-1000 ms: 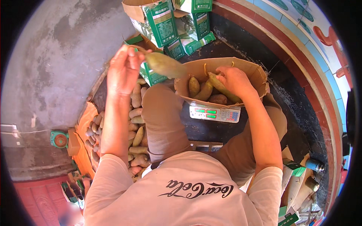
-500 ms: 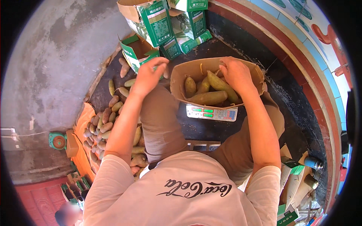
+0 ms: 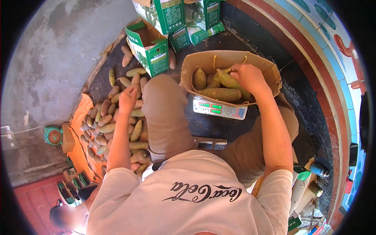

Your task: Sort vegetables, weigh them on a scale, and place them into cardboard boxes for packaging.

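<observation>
A cardboard box holds several long green-brown root vegetables. My right hand is over the box's right side, its fingers bent at the tip of one of these vegetables, mostly covering the contact. Beneath the box's near edge is a white digital scale with lit green displays. To the left of my knee, my left hand hangs above a floor pile of pinkish-brown and green root vegetables. Its fingers are small and smeared, and nothing held can be made out.
Open green-and-white carton stands beyond the pile, with stacked cartons behind it. Orange sheeting edges the pile at left. A person is at lower left. More boxes and a blue canister are at right.
My left hand has gone from beside the box, back and left, to over the floor pile. My right hand stays at the box. The view has shifted slightly.
</observation>
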Available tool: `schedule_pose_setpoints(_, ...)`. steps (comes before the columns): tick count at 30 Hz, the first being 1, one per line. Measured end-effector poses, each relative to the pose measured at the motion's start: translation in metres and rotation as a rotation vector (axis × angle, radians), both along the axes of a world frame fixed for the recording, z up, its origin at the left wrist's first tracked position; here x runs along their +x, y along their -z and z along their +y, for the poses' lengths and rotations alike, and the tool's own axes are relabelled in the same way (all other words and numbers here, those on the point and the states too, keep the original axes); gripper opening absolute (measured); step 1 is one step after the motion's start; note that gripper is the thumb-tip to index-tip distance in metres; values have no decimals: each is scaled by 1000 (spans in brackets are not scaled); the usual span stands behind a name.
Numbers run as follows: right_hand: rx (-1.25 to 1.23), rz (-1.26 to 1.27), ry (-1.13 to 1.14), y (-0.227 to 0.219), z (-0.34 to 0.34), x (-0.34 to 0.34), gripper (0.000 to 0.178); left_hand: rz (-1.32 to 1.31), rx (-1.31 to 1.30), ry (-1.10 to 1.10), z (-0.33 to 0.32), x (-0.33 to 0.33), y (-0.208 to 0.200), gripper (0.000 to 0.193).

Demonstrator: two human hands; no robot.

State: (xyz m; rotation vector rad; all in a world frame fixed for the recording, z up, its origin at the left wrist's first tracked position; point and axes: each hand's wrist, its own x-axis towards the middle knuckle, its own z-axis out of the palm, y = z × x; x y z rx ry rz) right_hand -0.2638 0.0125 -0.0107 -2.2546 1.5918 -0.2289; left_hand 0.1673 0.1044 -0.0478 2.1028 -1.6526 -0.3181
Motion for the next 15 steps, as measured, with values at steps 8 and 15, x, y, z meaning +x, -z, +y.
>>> schedule_pose_setpoints(8,135,27,-125,15,2,8,20,-243,743,-50,138,73,154,32)
schedule_pose_setpoints(15,238,108,-241,28,6,16,29,-99,1023,-31,249,96,221,32)
